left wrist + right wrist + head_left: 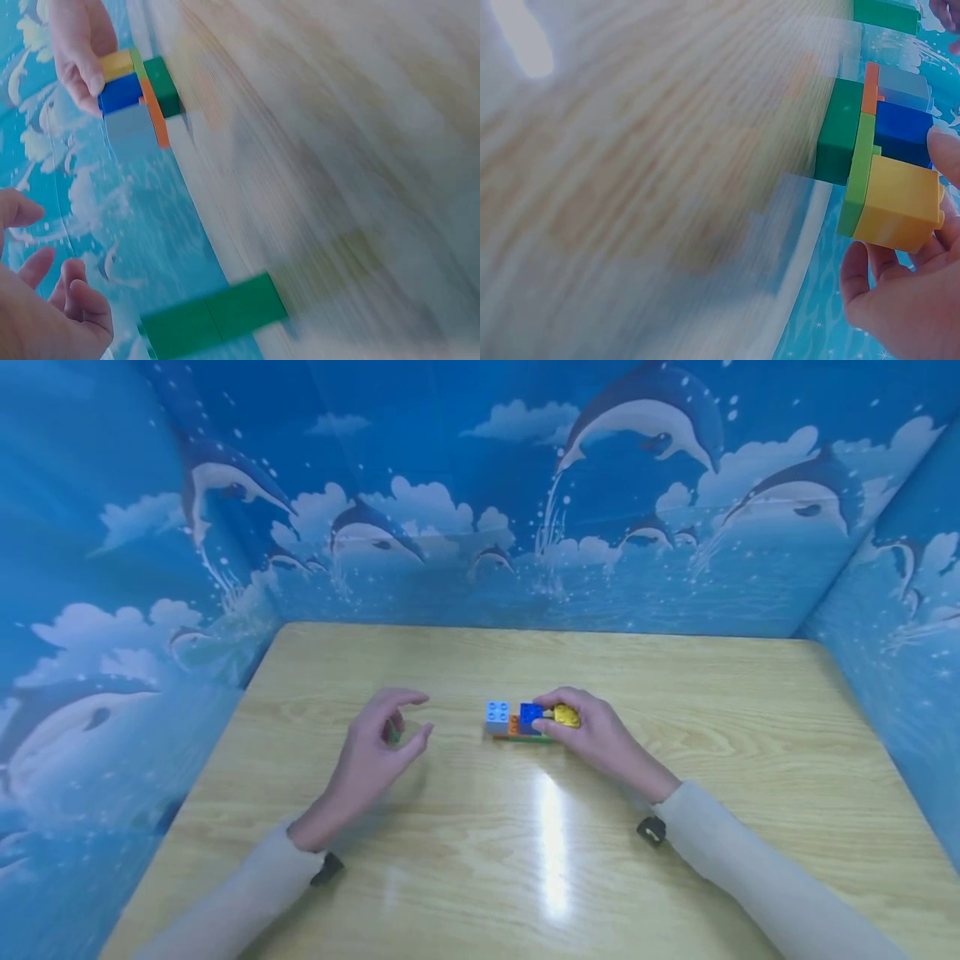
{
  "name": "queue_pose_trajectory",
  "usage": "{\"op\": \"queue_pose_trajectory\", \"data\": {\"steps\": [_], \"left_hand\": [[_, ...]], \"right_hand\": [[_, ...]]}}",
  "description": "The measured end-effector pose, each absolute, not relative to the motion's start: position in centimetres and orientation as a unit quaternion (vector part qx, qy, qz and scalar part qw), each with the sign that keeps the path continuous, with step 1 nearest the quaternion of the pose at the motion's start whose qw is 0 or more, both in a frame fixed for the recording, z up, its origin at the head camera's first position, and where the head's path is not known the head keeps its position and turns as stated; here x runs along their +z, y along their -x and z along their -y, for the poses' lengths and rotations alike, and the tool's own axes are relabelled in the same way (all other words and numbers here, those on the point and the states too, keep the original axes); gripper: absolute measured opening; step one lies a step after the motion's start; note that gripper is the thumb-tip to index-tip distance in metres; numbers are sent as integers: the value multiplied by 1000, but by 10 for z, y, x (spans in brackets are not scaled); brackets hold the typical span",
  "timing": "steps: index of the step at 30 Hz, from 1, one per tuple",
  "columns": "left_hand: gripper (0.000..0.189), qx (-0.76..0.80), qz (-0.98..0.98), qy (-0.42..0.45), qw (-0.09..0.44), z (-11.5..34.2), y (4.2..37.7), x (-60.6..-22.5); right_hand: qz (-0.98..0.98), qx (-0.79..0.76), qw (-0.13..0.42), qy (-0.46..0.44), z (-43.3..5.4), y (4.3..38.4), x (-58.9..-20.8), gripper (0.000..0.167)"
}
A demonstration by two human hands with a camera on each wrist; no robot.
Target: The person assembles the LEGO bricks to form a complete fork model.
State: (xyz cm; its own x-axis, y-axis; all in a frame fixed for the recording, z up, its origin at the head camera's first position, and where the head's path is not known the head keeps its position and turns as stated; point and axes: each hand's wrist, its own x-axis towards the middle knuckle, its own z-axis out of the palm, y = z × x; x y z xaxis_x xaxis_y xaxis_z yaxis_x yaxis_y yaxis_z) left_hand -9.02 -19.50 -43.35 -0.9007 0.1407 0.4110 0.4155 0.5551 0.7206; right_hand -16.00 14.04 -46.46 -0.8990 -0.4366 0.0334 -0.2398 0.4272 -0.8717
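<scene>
My right hand pinches the dark blue brick of a small brick build, thumb and index finger on opposite sides. Beside the blue brick stand a light blue brick and a yellow brick, the yellow one under my palm in the head view. These three sit on a thin orange plate and a lime green plate, with a dark green brick underneath. My left hand holds nothing, fingers bent and apart from the thumb. Close by it stand two stacked green bricks, mostly hidden in the head view.
The wood-grain table has a bright reflection in front of the build. Blue dolphin-print walls enclose its back and sides. Each wrist carries a small black device, such as the right one.
</scene>
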Motion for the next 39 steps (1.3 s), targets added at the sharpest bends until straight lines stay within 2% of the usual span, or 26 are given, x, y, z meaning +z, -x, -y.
{"op": "queue_pose_trajectory", "data": {"steps": [7,11,14,21,27,33,39], "left_hand": [[48,-459,866,94,176,223,81,-437],[60,-450,875,53,167,234,80,-439],[68,-454,882,25,126,242,82,-440],[80,-499,866,1,-17,262,95,-449],[71,-484,873,2,-57,271,104,-456],[56,-469,881,7,-65,276,112,-461],[48,-469,880,18,-74,278,117,-468]], "right_hand": [[-839,-497,101,197,-139,160,-464,36],[-840,-497,103,194,-140,161,-464,36],[-840,-497,104,192,-140,161,-463,37],[-841,-496,105,189,-141,160,-462,37],[-840,-498,107,188,-141,160,-462,37],[-838,-500,108,188,-141,160,-463,36],[-836,-503,110,189,-141,161,-462,36]]}}
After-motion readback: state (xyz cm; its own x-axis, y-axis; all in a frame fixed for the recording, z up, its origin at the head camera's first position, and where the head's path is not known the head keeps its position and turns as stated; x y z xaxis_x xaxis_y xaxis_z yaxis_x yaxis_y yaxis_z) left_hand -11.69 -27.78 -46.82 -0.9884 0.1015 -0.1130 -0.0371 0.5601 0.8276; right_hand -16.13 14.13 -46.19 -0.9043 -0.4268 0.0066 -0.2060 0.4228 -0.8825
